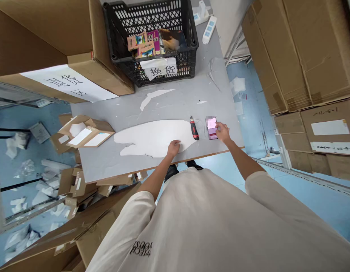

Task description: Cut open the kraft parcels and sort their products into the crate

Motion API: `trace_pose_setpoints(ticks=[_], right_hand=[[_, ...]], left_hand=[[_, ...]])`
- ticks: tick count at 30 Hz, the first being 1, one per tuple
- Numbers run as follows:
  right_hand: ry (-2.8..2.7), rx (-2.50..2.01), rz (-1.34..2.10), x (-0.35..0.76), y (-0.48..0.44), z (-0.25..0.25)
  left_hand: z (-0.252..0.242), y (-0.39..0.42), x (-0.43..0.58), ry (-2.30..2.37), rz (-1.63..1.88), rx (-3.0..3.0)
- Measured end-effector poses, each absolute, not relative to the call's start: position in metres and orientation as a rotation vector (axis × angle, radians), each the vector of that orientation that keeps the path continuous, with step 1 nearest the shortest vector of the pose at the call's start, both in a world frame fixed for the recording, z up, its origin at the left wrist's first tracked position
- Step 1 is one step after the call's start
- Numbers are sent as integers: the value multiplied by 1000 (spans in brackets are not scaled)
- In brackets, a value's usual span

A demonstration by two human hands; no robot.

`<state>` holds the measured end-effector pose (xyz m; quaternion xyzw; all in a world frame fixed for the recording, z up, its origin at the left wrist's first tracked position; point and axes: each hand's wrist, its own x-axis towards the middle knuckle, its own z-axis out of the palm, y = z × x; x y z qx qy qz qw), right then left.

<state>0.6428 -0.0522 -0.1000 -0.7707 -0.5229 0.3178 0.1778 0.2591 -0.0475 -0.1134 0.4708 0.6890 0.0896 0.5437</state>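
Note:
My right hand (222, 132) rests at the right edge of a small pink box (212, 127) on the grey table (175, 105), fingers curled against it. My left hand (173, 147) lies near the table's front edge with its fingers curled under, knuckles on the worn white patch of the tabletop; nothing shows in it. A red and black utility knife (194, 128) lies between the two hands, just left of the pink box.
A black plastic crate (152, 41) with a paper label holds colourful small boxes at the table's far end. A large cardboard box (58, 49) sits far left, an open carton (84, 134) hangs off the left edge. Stacked cartons (305, 56) stand right. Power strips (209, 29) lie beyond.

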Motion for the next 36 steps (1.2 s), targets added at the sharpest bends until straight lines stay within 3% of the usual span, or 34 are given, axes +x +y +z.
trace_pose_setpoints(ticks=[36], right_hand=[[-1587, -2159, 915, 637, -48, -113]], left_hand=[[-106, -53, 257, 1598, 16, 1474]])
